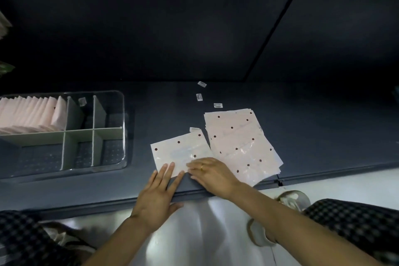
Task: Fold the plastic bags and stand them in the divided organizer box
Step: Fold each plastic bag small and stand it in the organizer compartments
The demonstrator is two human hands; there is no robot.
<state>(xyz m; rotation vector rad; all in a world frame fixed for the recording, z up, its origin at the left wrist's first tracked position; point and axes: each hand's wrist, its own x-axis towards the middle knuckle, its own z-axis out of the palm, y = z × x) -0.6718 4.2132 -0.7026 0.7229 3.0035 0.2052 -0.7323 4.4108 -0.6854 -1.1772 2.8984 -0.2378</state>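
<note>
A single bag [179, 153] lies flat on the table [151, 110], near its front edge. Just to its right lies a stack of bags [241, 144], reaching farther back. Beyond the stack, three small labels [218, 105] lie in a row running to the far left. The organizer box [121, 127] sits well apart at the left. Folded bags [32, 114] stand in its far left compartment. The left hand [157, 196] rests on the single bag's near edge; the right hand [211, 173] lies on its near right corner, partly over the stack.

One pink dotted bag [179, 153] is laid flat beside the stack [241, 144]; folded bags [32, 114] are stood in the clear organizer box [121, 136].
</note>
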